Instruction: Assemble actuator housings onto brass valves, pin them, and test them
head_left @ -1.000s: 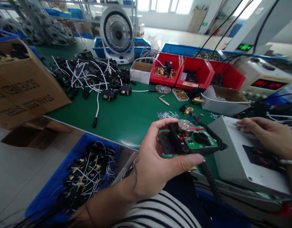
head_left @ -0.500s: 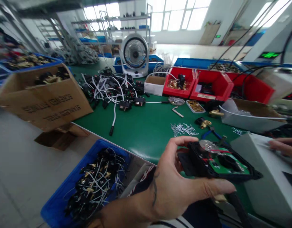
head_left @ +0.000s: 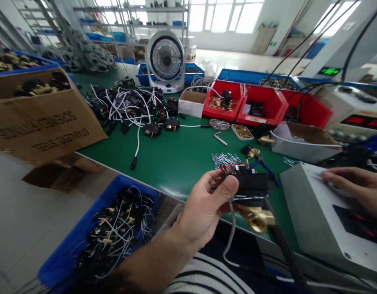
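Observation:
My left hand (head_left: pixel 203 208) is closed around a black-cased valve actuator (head_left: pixel 252 183) with a brass valve body (head_left: pixel 257 218) below it. The case is seen side-on, with red wires and a clear part at its top. A grey cable (head_left: pixel 233 237) hangs from it. At the right, my right hand (head_left: pixel 356 188) lies over the top of a grey metal box (head_left: pixel 311 204), fingers stretched out and slightly bent. What its fingertips touch is partly hidden. A dark panel with red lights sits on the box's face.
Blue-handled pliers (head_left: pixel 266 165), small metal pins (head_left: pixel 226 160) and a brass fitting (head_left: pixel 252 152) lie beyond my left hand. Red bins (head_left: pixel 262 106), a fan (head_left: pixel 166 61) and a heap of cabled units (head_left: pixel 130 104) stand farther back. A blue crate (head_left: pixel 53 253) sits low left.
My left hand has tipped the valve actuator, so its open circuit-board side no longer faces me and the brass body shows. My right hand appears farther into view over the box; the view has shifted.

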